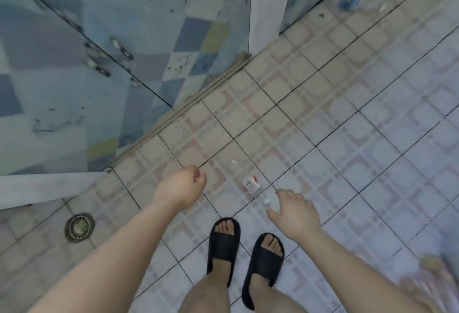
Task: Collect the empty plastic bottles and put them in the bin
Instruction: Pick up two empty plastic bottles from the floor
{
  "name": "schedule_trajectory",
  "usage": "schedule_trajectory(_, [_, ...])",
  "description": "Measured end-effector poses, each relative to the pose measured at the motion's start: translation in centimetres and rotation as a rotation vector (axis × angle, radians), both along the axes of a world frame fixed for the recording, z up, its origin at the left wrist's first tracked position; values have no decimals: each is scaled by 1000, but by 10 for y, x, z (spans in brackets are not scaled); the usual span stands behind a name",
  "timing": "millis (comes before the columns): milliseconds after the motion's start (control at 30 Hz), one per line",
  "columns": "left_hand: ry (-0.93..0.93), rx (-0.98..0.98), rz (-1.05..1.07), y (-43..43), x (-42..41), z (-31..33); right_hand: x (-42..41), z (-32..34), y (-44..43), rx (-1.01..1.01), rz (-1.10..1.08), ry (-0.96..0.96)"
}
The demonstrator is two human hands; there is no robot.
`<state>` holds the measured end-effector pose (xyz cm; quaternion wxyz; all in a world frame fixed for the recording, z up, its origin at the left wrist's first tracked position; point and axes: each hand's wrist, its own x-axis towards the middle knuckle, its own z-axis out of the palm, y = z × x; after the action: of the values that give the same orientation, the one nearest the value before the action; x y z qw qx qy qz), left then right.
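A clear plastic bottle [252,184] with a red and white label lies on the tiled floor just ahead of my feet. Its cap end points toward my right hand [295,211], which hangs above and beside it with fingers apart and nothing in it. My left hand [182,186] hovers to the bottle's left, fingers loosely curled and holding nothing. A second bottle with a blue label [349,2] lies blurred on the floor at the far upper right, by the wall. No bin is in view.
My feet in black slippers [223,245] stand close behind the bottle. A round floor drain [79,227] is at the lower left. Glass doors with metal handles [119,49] and a raised sill [198,96] run along the left. Another person's bare toes [432,278] show at the lower right.
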<state>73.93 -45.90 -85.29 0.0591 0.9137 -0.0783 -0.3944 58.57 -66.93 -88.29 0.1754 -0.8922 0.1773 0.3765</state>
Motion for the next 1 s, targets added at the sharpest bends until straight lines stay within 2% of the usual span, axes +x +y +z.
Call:
schedule_trajectory(267, [122,-99,193,-18,-14,-174,10,-180,11,-55,25,-49])
schedule_trajectory(400, [285,-176,306,-40,-18,-252,20,-249,12,-107,42,-132])
schedule_trajectory(500, [310,-244,436,-51,-21,-291,25,-286,17,-105,43,-79])
schedule_trajectory(600, [379,-269,454,-58,-23,-299,24,-304,19,-106,123,-154])
schedule_trajectory(667, [421,-336,507,-61,-25,-288,25,-297,12,-95,150,-212])
schedule_trajectory(767, [262,-435,481,-64,-26,-243,31,-246,-6,-53,146,-163])
schedule_trajectory(900, [-143,-340,-69,-71,-27,-145,34,-137,-29,-53,108,-196])
schedule_trajectory(1000, [-205,-214,-320,-87,-27,-55,39,-34,-40,-89,120,-257])
